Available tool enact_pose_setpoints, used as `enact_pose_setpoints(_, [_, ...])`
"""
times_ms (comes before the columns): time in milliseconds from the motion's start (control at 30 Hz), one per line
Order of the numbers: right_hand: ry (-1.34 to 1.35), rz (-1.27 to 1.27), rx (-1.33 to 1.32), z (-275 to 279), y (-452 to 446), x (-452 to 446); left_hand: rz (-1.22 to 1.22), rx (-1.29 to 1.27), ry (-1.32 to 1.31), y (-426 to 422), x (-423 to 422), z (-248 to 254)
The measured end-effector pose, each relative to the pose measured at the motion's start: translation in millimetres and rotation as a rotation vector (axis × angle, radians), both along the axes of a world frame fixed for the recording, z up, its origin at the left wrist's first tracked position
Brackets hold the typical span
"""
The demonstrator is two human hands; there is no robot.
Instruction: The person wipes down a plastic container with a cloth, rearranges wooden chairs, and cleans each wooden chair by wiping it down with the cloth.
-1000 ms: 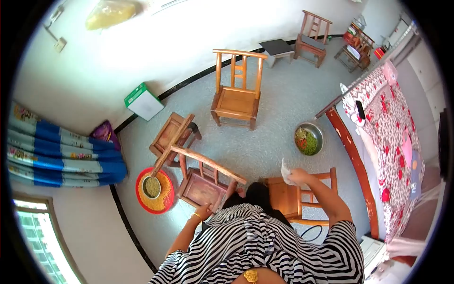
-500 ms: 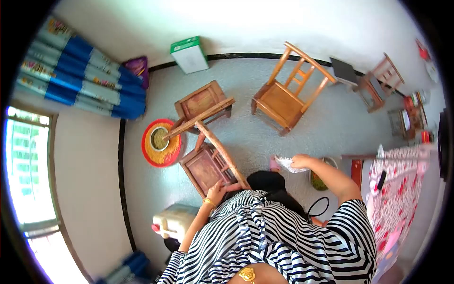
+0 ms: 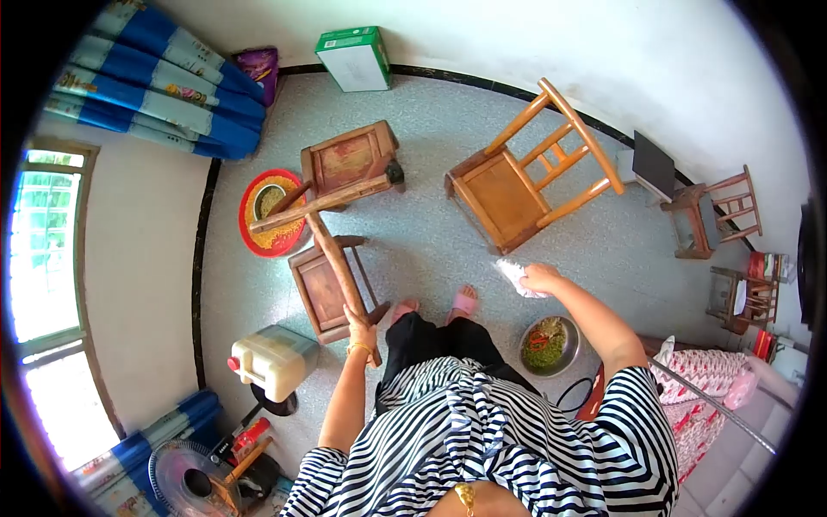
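My left hand (image 3: 361,329) is closed around the back of a worn brown wooden chair (image 3: 320,291), which stands just left of my legs. My right hand (image 3: 540,277) is held out to the right over the floor, gripping a crumpled white cloth (image 3: 512,274). Beyond the held chair stands a second worn brown chair (image 3: 349,164), its top rail close to the first one's. A lighter varnished wooden chair (image 3: 504,202) stands ahead of my right hand, apart from it. Below that hand, a metal bowl (image 3: 573,345) of chopped greens with some red pieces sits on the floor.
A red tray (image 3: 274,250) of yellow grains, with a bowl in it, lies left of the chairs. A plastic jerrycan (image 3: 274,362) and a fan (image 3: 185,482) stand at lower left. By the walls are a green-and-white box (image 3: 355,69) and small chairs (image 3: 693,220).
I have straightened and shifted my view, so my feet and the bowl of greens now show. My left hand has moved onto the chair's back rail. The cloth stays in my right hand.
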State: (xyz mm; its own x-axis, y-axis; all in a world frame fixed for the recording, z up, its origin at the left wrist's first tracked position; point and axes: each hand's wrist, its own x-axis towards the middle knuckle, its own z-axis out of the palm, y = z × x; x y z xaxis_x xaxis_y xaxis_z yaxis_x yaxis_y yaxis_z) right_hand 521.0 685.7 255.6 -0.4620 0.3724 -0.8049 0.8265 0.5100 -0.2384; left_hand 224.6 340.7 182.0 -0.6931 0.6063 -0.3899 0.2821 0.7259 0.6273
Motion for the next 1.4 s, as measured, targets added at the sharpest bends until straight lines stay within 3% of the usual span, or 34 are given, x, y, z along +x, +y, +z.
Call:
enact_pose_setpoints(133, [0.011,0.027,0.008,-1.4,5.5,11.0,0.116,-0.183,-0.176,16.6,-1.9,27.7])
enact_pose_setpoints(200, [0.018,0.012,-0.006,5.6,10.0,16.7,0.143,-0.041,-0.217,4.8,-6.9,5.7])
enact_pose_setpoints(267, [0.055,-0.033,0.003,8.1,13.8,24.3,0.043,-0.024,-0.010,1.6,-2.8,5.6])
enact_pose_setpoints(467, [0.107,-0.200,0.034,33.4,54.4,50.2,0.095,-0.080,-0.056,1.9,-1.1,6.6])
enact_pose_setpoints(600, [0.183,-0.327,0.210,49.6,94.2,52.0,0.114,-0.041,-0.064,-10.9,-8.4,-15.1])
enact_pose_setpoints(633, [0.186,-0.334,0.214,48.9,105.1,53.6,0.174,-0.178,-0.146,7.2,-4.1,19.7])
enact_pose_setpoints(667, [0.229,-0.383,0.327,46.6,116.3,55.7,0.096,0.041,0.067,-5.0,-8.4,-16.7])
enact_pose_setpoints(700, [0.274,-0.429,0.436,44.6,127.6,57.0,0.140,-0.141,0.082,-9.7,-4.7,-13.8])
enact_pose_setpoints(733, [0.283,-0.422,0.431,42.6,141.8,58.8,0.191,-0.324,0.097,11.9,8.9,34.4])
enact_pose_setpoints(800, [0.277,-0.460,0.536,38.8,174.5,65.0,0.198,-0.193,0.389,8.3,16.6,31.5])
enact_pose_setpoints(900, [0.218,-0.485,0.532,33.6,230.7,80.5,0.370,-0.121,0.573,26.9,45.1,55.2])
enact_pose_setpoints(1033, [0.124,-0.497,0.432,19.5,298.3,103.4,0.480,-0.135,0.599,44.5,111.3,74.8])
enact_pose_setpoints(1133, [0.239,-0.427,0.350,-19.7,327.3,119.9,0.495,-0.115,0.542,58.8,172.0,69.8])
enact_pose_setpoints(1200, [0.266,-0.865,-0.254,-18.8,325.2,116.7,0.468,-0.120,0.343,74.2,206.3,73.6])
enact_pose_setpoints(1333, [0.225,-0.826,-0.388,-44.3,330.3,104.6,0.321,0.071,0.178,107.5,245.8,66.6])
enact_pose_setpoints(1400, [0.006,-0.931,-0.684,-52.5,337.3,98.1,0.255,0.120,0.110,132.4,250.7,65.0])
